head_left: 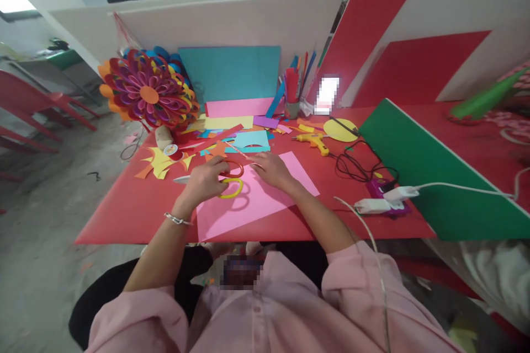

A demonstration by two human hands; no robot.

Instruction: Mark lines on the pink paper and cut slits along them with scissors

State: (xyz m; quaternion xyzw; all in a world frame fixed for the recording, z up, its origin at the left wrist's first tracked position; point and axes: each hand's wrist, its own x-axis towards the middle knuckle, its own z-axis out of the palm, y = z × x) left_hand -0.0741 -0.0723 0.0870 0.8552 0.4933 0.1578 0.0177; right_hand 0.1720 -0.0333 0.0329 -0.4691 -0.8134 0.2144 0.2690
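Observation:
A sheet of pink paper [256, 201] lies on the red tabletop [136, 212] in front of me. Over its upper left part, my left hand [203, 181] is closed around a pair of scissors [232, 188] with one orange-red and one yellow handle loop. Their blades point left, past my fingers. At the sheet's upper edge, my right hand [271, 170] is closed on a thin pencil [237, 150] that slants up to the left. Just beyond are a light blue paper piece [252, 139] and red paper strips [226, 138].
Yellow paper scraps [161, 162] lie at left, near a paper flower [149, 94]. A yellow glue gun [312, 142], its black cable [356, 168] and a purple power strip [387, 198] are at right, before a green board [439, 176]. A pen cup [292, 109] stands behind.

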